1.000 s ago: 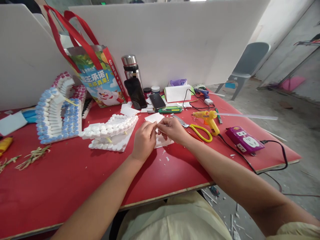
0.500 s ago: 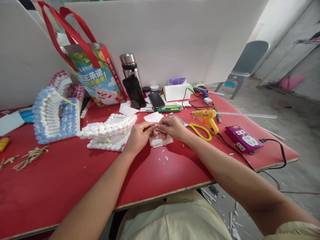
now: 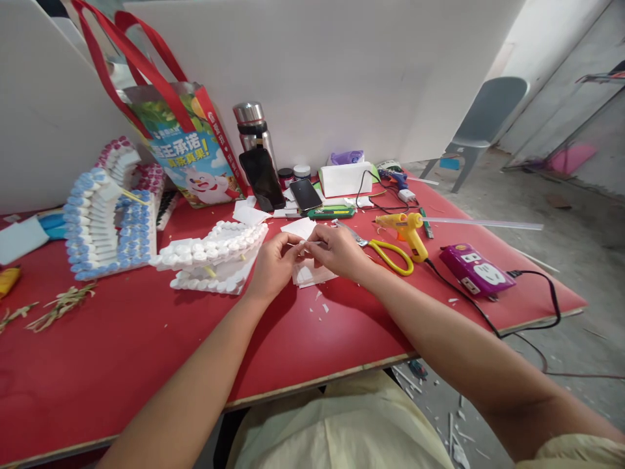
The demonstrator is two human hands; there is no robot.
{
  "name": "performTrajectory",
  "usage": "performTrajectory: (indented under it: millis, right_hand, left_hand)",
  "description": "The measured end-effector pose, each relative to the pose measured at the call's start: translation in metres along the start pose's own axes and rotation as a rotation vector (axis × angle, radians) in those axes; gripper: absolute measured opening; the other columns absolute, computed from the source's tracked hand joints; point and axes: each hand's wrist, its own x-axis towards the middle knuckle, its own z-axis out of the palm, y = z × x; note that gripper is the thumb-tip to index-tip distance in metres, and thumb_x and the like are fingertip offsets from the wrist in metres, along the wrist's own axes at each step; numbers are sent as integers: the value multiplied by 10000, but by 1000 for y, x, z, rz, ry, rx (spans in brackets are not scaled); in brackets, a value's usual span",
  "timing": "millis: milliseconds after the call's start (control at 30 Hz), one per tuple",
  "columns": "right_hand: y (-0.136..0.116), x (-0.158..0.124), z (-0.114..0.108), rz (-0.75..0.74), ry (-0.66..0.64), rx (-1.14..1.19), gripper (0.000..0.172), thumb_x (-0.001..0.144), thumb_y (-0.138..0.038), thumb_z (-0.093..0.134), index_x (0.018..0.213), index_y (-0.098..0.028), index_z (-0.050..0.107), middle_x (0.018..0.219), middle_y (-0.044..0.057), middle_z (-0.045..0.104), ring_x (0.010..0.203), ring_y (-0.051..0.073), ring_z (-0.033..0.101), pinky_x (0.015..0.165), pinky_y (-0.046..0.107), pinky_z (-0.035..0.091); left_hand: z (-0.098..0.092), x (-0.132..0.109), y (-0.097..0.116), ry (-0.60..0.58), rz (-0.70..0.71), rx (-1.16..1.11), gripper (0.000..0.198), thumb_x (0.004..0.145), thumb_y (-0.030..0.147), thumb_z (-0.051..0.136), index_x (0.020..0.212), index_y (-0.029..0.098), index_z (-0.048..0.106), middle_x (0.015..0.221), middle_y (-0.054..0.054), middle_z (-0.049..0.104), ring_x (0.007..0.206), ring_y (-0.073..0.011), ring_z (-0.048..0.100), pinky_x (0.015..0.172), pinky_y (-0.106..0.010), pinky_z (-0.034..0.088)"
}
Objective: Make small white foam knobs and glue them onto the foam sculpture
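Fingertips of my left hand (image 3: 272, 266) and my right hand (image 3: 338, 251) meet in a pinch over the middle of the red table. Between them is a small piece of white paper (image 3: 303, 244), mostly hidden by the fingers. Beneath my hands lies a stack of thin white sheets (image 3: 312, 276), with another white sheet (image 3: 299, 227) just behind. To the left of my left hand stands a white model (image 3: 215, 251) covered in rounded white tufts. Yellow-handled scissors (image 3: 390, 257) lie just beyond my right hand.
A yellow glue gun (image 3: 406, 228) and a purple power strip (image 3: 476, 270) with black cables are at the right. At the left stand a blue-and-white tufted model (image 3: 107, 228) and a bag (image 3: 195, 153). A steel flask (image 3: 254, 124) and phones (image 3: 262, 181) stand behind.
My fingers have shifted slightly around the small white piece, the right fingertips moving a little left. Both hands remain together over the sheets.
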Motion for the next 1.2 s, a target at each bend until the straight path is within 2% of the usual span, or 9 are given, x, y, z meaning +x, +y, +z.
performTrajectory:
  millis: [67,167,267,400,533,667,800,967,1200]
  right_hand:
    - [-2,2,-2,111,-48,231,260,879,-406,700,792,-194,576,693,41,703,601,177,675,599,281,509]
    - [-1,7,-10,408,-228,751,426,906,-622,605,875,-201,553,789,94,723,654,227,700,643,380,579]
    - [3,10,-17,584,-428,1035,414,982,-585,480,941,-183,574,823,108,715,729,237,706,718,430,599]
    - [6,9,-14,641,-499,1118,278,1021,-409,483,970,-167,610,798,43,661,678,162,641,787,395,601]
    - [5,6,-7,557,-473,1133,187,986,-337,584,935,-160,616,719,-23,546,528,82,462,658,289,570]
    - [4,5,-4,438,-401,1030,224,879,-339,739,899,-147,625,667,-53,479,499,57,375,543,228,475]
    - [5,6,-1,344,-258,738,333,778,-414,813,886,-162,623,609,-62,494,497,73,411,506,230,406]
    - [2,7,2,231,-87,221,187,854,-307,685,777,-185,565,525,-53,525,473,101,485,492,239,335]
    - [-3,3,6,121,77,-163,218,846,-346,644,720,-187,564,586,-41,531,573,113,471,559,256,287]
  left_hand:
    - [-1,0,4,11,35,54,181,906,361,642,938,185,669,868,-39,699,809,-188,663,769,-306,522]
    - [-4,0,10,10,144,162,137,940,316,584,941,199,653,890,-24,689,848,-178,636,814,-294,496]
    - [-5,-1,13,-17,212,229,115,952,276,552,963,205,643,942,-26,693,894,-180,632,858,-293,483]
    - [-3,-2,12,-34,187,206,129,970,300,536,995,210,626,884,-21,692,840,-175,651,845,-298,489]
    - [-2,-2,10,-39,174,175,137,967,314,547,986,204,626,859,-24,679,801,-170,644,810,-300,490]
    - [-2,-1,6,-20,145,146,144,946,329,587,961,197,642,817,-14,647,755,-158,606,767,-293,484]
    - [0,1,0,-5,29,51,212,904,395,645,932,184,652,850,-34,684,735,-164,621,721,-296,498]
    - [5,2,-4,62,-44,-16,229,855,399,688,902,177,656,836,-33,684,689,-158,627,674,-289,501]
    - [9,-1,4,142,-43,66,157,861,328,653,886,174,664,700,-2,642,628,-149,599,639,-273,477]
